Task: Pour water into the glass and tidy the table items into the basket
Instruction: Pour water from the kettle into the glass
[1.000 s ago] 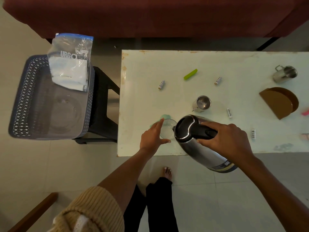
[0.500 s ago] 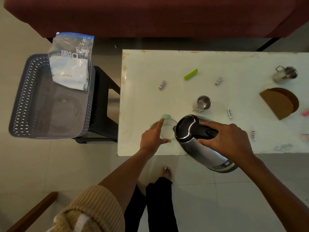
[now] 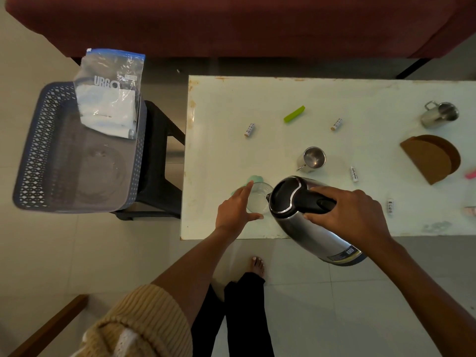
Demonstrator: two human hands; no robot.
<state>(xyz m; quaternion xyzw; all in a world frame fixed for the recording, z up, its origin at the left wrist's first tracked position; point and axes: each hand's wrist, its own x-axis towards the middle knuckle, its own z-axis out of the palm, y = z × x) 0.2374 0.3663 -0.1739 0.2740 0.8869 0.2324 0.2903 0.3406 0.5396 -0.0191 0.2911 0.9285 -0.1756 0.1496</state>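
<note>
Steel kettle, tipped spout-first over glass at front edge of table for pouring, gripped by handle in right hand; glass steadied against knocks by left hand cupped round it.

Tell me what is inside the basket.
A clear bag printed URGO, holding white contents, leans in the far corner of the basket. Whatever lies beneath the bag is covered.

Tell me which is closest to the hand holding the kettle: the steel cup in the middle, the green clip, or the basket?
From the right hand on the kettle:
1. Steel cup, just beyond the kettle on the table.
2. Green clip, farther back on the table.
3. Basket, off the table, far to the left.
</note>
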